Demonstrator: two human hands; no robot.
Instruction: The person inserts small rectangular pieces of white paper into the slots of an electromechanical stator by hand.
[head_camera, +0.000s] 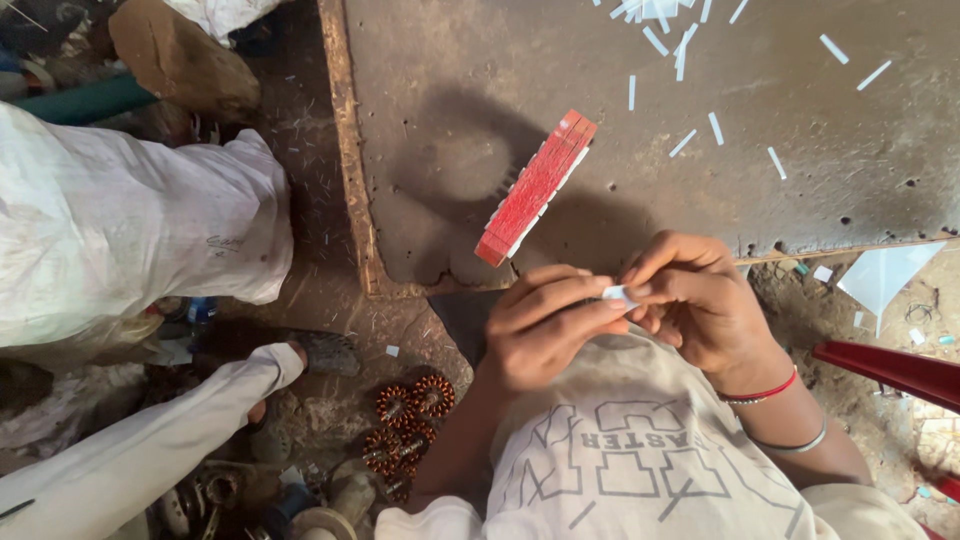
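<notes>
Left hand (555, 325) and right hand (690, 300), fingertips pinched together on a small white paper slip (618, 295) near the surface's (450, 130) edge; its long axis is too hidden to tell. Red stator-like block (535, 188) lies diagonally beyond.

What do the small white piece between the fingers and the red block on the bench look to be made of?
White piece: thin, matte, probably paper or insulating sheet, like the cut strips on the bench. Red block: seemingly stacked thin layers, red faces with pale edges; material uncertain.
</notes>
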